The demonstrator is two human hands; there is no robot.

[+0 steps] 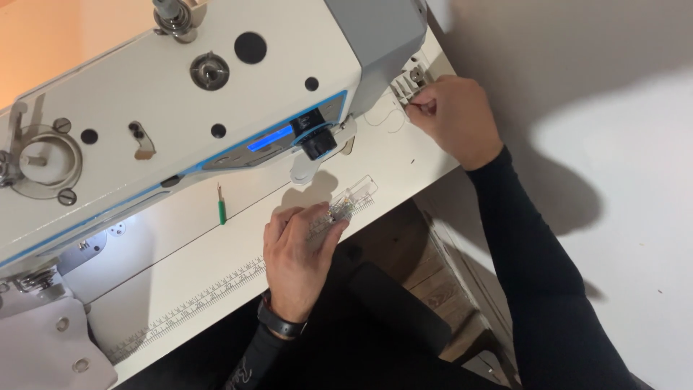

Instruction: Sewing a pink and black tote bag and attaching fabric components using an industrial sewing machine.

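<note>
A white and grey industrial sewing machine (180, 94) fills the upper left, on a white table (404, 159). My left hand (296, 253) rests on a clear plastic ruler (357, 198) at the table's front edge, fingers pressing it down. My right hand (451, 115) is at the machine's right end, fingertips pinched on a thin white thread (390, 119) next to a small metal winder part (415, 76). A loop of that thread lies on the table.
A small green-handled tool (221, 209) lies on the table under the machine arm. A printed measuring scale (202, 296) runs along the table's front edge. The needle area (43, 282) is at the lower left. Wooden boards (447, 289) show below the table.
</note>
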